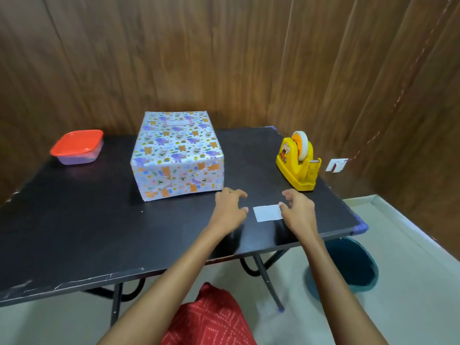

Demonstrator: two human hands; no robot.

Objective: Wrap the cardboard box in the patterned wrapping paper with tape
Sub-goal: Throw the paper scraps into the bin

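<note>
The box (178, 150) stands on the bench (87, 232), toward the back and a little left of middle, covered on every visible side by the patterned paper (174, 180); the front face shows folded seams meeting near its centre

Both hands hover low over the near right part of the bench, in front of the box's right corner and apart from it. The left hand (230, 211) is palm down with its fingers (239, 193) loosely curled and holding nothing. A small white slip (267, 213) lies flat on the bench between the hands. The left thumb ends just beside the slip's left edge. The right hand (298, 214) has its fingers loosely bent, and its thumb (282, 204) meets the slip's far right corner; whether it pinches the slip or only touches it I cannot tell

A yellow dispenser (297, 170) with a roll of tape (302, 145) stands near the bench's right edge, behind the right hand. A tub (77, 146) with a red lid sits at the far left, well apart from the box. A dark bin (348, 265) stands on the floor under the bench's right corner
</note>
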